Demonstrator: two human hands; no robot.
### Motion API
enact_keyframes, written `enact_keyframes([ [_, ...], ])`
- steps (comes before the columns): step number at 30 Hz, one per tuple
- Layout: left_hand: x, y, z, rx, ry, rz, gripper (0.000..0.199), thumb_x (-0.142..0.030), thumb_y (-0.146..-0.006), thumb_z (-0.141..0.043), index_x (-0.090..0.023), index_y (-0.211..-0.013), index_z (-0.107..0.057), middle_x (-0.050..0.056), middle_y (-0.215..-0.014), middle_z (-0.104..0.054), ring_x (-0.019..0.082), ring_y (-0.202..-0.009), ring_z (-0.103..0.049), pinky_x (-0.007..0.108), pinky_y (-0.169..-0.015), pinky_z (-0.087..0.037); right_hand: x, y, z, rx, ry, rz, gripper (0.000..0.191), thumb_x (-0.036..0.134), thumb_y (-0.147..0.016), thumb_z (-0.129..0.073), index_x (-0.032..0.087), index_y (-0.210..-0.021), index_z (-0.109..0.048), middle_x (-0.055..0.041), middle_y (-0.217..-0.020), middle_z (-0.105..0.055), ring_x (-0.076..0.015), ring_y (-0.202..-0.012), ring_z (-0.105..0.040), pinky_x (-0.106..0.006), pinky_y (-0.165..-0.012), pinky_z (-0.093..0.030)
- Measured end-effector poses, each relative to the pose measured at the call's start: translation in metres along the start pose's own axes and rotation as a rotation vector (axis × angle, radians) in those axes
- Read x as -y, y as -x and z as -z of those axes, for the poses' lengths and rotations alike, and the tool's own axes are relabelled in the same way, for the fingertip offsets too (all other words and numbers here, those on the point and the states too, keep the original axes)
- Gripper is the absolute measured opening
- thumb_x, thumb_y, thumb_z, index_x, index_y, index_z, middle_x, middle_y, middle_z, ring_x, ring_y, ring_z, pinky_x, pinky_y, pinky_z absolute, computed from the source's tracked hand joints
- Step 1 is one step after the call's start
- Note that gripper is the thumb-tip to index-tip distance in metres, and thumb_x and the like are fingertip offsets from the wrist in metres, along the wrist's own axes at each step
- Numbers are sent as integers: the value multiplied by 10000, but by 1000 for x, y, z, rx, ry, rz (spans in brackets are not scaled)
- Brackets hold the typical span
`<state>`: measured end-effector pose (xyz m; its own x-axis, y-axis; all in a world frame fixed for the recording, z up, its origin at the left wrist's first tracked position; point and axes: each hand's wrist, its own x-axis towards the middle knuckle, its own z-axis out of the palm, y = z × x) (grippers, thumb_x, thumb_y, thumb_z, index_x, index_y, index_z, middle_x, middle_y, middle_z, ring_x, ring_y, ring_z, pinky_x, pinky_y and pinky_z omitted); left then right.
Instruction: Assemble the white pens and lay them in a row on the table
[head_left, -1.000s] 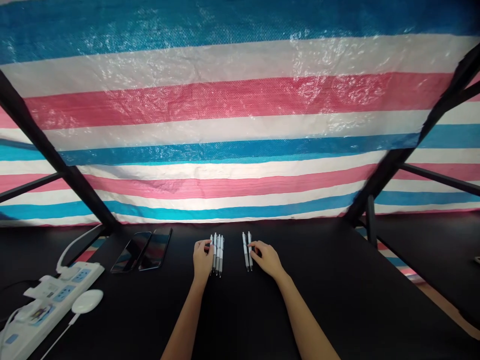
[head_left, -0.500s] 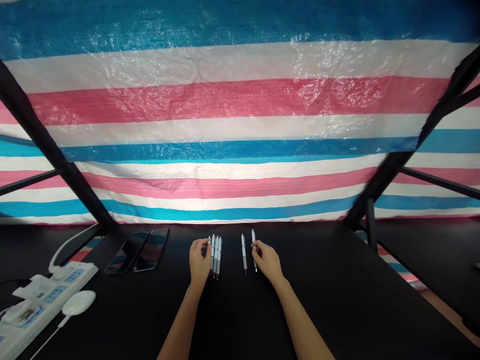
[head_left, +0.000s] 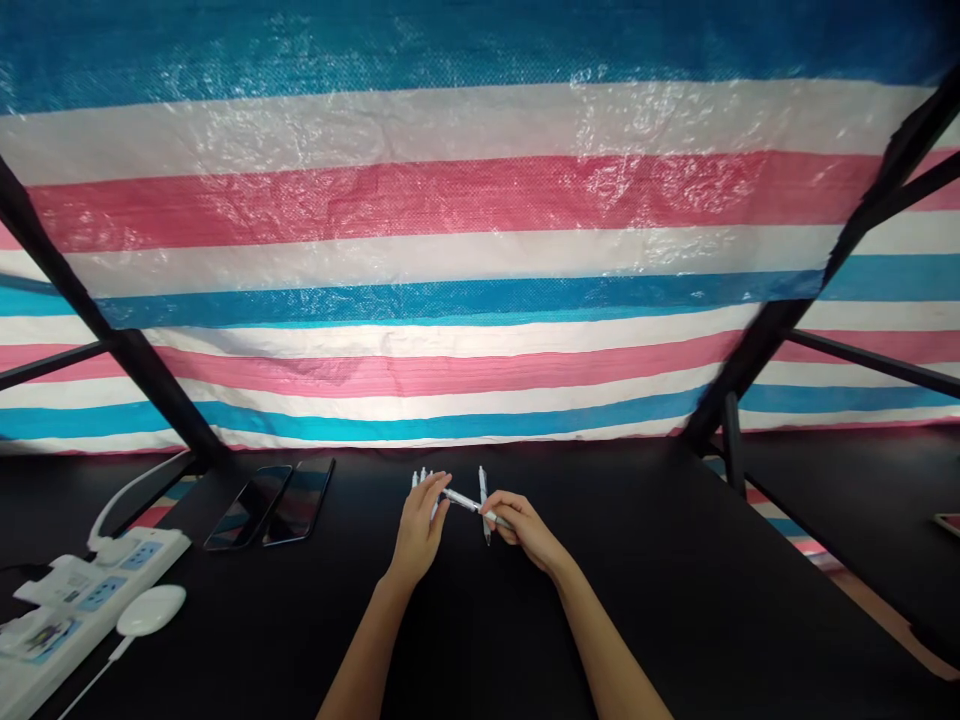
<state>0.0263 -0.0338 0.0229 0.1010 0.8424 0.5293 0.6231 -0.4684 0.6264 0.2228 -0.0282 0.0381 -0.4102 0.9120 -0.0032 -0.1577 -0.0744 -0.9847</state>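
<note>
My right hand [head_left: 525, 530] pinches a white retractable pen [head_left: 466, 503], which lies slanted across the gap between my hands. Its far end reaches just by the fingertips of my left hand [head_left: 420, 530]. My left hand hangs over a bunch of several white pens [head_left: 424, 478] on the black table [head_left: 660, 570], hiding most of their length. One more white pen [head_left: 484, 505] lies upright on the table, just beyond my right fingers. I cannot tell whether my left fingers touch the held pen.
Left of the hands lie two black smartphones [head_left: 249, 508] [head_left: 298, 502]. Further left are a white power strip [head_left: 90, 590] and a round white charger [head_left: 150, 610] with a cable. A striped tarp [head_left: 480, 230] and dark frame bars stand behind the table.
My right hand has lifted one pen off the table and turned it sideways towards my left hand. My left hand has moved up and right, now covering the bunch of pens.
</note>
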Motion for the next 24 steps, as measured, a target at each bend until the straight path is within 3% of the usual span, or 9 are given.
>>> enact_keyframes([
  [3, -1, 0, 0, 60, 47, 25, 306, -328, -909, -364, -233, -1064, -610, 82, -1084, -626, 212, -1038, -570, 385, -935, -435, 1, 2, 0, 43, -24, -45, 188, 353, -777, -543, 172, -757, -592, 39, -578, -509, -35, -393, -211, -197, -395, -110],
  [5, 0, -1, 1, 63, 60, 28, 282, -334, -908, -374, -225, -995, -618, 76, -997, -639, 204, -963, -593, 363, -888, -460, 1, 2, 3, 42, -24, -51, 210, 370, -780, -563, 187, -880, -590, 50, -572, -521, -34, -375, -216, -192, -384, -110],
  [8, 4, -3, 5, -23, 48, 35, 270, -339, -905, -377, -210, -893, -614, 75, -932, -630, 201, -916, -596, 344, -846, -473, 1, 0, 10, -19, -13, -16, 363, 408, -768, -613, 217, -1070, -550, 70, -576, -524, -34, -357, -224, -189, -375, -123],
  [11, 5, -4, 8, -110, 29, 64, 282, -351, -900, -371, -209, -853, -610, 77, -902, -622, 205, -900, -593, 330, -804, -484, 0, -1, 18, -75, 26, 16, 346, 448, -736, -653, 174, -946, -633, 42, -611, -533, -31, -386, -271, -197, -391, -168],
  [19, 6, -4, 7, -96, -3, 29, 274, -327, -905, -364, -208, -828, -599, 76, -920, -611, 208, -913, -566, 346, -845, -452, -17, -12, 20, -173, 185, 110, 452, 574, -715, -616, 148, -846, -687, 11, -585, -553, -61, -408, -350, -214, -414, -258],
  [24, 7, -6, 7, -127, -28, 59, 304, -324, -899, -365, -208, -777, -619, 65, -875, -608, 208, -866, -551, 346, -804, -459, -20, -14, 16, -207, 254, 169, 431, 552, -746, -575, 144, -824, -688, 18, -553, -503, -75, -418, -372, -222, -429, -283],
])
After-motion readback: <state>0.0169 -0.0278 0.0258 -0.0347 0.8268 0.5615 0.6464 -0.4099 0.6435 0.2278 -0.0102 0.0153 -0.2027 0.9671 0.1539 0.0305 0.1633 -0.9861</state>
